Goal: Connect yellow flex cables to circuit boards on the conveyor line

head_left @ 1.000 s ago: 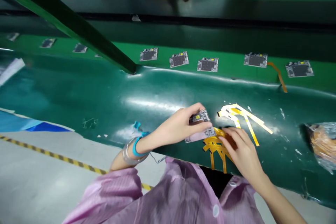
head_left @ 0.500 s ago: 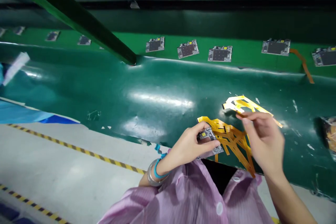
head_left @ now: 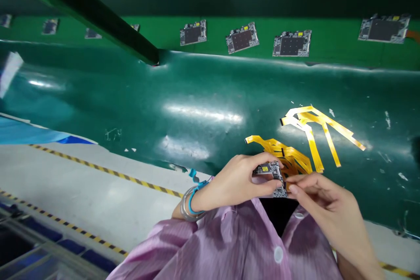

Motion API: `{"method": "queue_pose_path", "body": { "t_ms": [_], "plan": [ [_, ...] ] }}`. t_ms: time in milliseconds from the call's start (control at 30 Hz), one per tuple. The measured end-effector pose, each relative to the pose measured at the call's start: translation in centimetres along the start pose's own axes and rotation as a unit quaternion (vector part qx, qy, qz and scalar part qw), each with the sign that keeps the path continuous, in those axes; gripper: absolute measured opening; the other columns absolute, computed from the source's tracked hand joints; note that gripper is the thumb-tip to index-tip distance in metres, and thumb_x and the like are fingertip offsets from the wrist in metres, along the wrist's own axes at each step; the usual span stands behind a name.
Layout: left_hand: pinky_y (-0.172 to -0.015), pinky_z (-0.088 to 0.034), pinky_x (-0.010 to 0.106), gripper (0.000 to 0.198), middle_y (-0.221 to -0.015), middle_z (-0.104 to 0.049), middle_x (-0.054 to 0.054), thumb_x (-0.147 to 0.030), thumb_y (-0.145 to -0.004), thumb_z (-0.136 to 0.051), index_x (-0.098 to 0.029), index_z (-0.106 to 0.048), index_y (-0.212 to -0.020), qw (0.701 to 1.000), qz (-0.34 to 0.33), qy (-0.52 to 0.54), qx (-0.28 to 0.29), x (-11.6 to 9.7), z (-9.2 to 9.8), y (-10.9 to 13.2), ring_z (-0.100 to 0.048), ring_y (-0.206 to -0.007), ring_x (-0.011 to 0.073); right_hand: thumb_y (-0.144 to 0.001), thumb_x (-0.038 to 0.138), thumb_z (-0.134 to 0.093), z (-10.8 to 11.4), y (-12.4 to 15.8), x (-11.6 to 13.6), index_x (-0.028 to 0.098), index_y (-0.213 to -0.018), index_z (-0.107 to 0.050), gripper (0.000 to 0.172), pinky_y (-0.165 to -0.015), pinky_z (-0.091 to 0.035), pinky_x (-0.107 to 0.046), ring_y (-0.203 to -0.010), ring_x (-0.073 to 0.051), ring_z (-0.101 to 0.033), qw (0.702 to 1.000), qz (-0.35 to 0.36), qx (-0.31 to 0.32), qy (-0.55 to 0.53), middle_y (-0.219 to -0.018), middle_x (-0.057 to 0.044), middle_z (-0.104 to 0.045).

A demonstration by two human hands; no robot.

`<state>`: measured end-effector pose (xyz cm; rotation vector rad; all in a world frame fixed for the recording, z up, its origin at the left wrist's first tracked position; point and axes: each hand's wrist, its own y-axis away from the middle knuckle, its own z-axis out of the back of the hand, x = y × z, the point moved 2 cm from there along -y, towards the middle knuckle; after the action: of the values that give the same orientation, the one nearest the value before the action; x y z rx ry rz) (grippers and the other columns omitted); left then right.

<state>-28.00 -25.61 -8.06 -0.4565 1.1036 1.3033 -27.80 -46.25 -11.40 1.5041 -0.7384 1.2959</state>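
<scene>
My left hand [head_left: 238, 181] grips a small circuit board [head_left: 269, 168] by its edges, thumb on the near side and fingers on the far side. At the board's right edge my right hand [head_left: 323, 197] pinches the end of an orange flat ribbon cable [head_left: 288, 184]; most of that cable is hidden by the fingers. Whether the cable end sits in the board's connector, I cannot tell. Just beyond both hands lies a pile of yellow-orange ribbon cables [head_left: 278, 146]. A second, smaller group of ribbon cables [head_left: 315, 118] lies farther back on the green bench.
Several circuit boards [head_left: 241, 38] lie in a row on the bright green strip [head_left: 154, 30] behind the bench surface [head_left: 203, 87]. A green post [head_left: 108, 22] slants across the upper left. Blue sheeting [head_left: 33, 131] lies at the left edge.
My right hand has come down and left from the farther cables to the board's right edge, bringing a ribbon cable. My left hand still holds the board. The view has shifted.
</scene>
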Motion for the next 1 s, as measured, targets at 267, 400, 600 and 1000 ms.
{"method": "queue_pose_path", "body": {
  "t_ms": [267, 400, 600, 1000],
  "plan": [
    [-0.068, -0.049, 0.02, 0.032, -0.091, -0.075, -0.002, -0.034, -0.087, -0.067, -0.022, -0.067, -0.117, 1.0, -0.005, -0.001, 0.021, -0.3, 0.4, -0.3, -0.065, -0.069, 0.0113, -0.083, 0.04, -0.078, 0.3, 0.1, -0.6, 0.021, -0.075, -0.069, 0.022, -0.066, -0.063, -0.027, -0.074, -0.02, -0.074, 0.999, -0.045, 0.02, -0.019, -0.093, -0.007, -0.077],
    [-0.071, -0.049, 0.02, 0.031, -0.096, -0.074, -0.001, -0.034, -0.087, -0.068, -0.023, -0.067, -0.115, 0.999, -0.011, 0.007, 0.045, -0.3, 0.3, -0.4, -0.066, -0.074, 0.0118, -0.084, 0.041, -0.077, 0.3, 0.1, -0.1, 0.021, -0.075, -0.068, 0.024, -0.067, -0.061, -0.026, -0.073, -0.018, -0.072, 0.995, -0.079, 0.059, -0.023, -0.089, -0.005, -0.076],
    [-0.059, -0.04, 0.02, 0.018, -0.076, -0.063, -0.006, -0.034, -0.083, -0.069, -0.022, -0.063, -0.095, 0.998, 0.014, -0.036, 0.042, -0.5, 0.3, -0.6, -0.051, -0.063, 0.0094, -0.083, 0.046, -0.076, 0.3, -0.4, 0.2, 0.021, -0.073, -0.066, 0.029, -0.069, -0.06, -0.026, -0.074, -0.018, -0.072, 0.992, -0.095, 0.083, -0.014, -0.087, -0.005, -0.076],
    [-0.054, -0.027, 0.023, 0.041, -0.062, -0.044, -0.007, -0.052, -0.086, -0.067, -0.018, -0.05, -0.07, 0.997, 0.037, -0.052, -0.034, 0.1, -0.1, -1.7, -0.038, -0.059, 0.0088, -0.088, 0.045, -0.074, -0.1, -0.8, -0.7, 0.022, -0.091, -0.074, 0.023, -0.083, -0.065, -0.033, -0.085, -0.019, -0.073, 0.982, -0.09, 0.108, -0.124, -0.088, -0.003, -0.073]
  ]
}}
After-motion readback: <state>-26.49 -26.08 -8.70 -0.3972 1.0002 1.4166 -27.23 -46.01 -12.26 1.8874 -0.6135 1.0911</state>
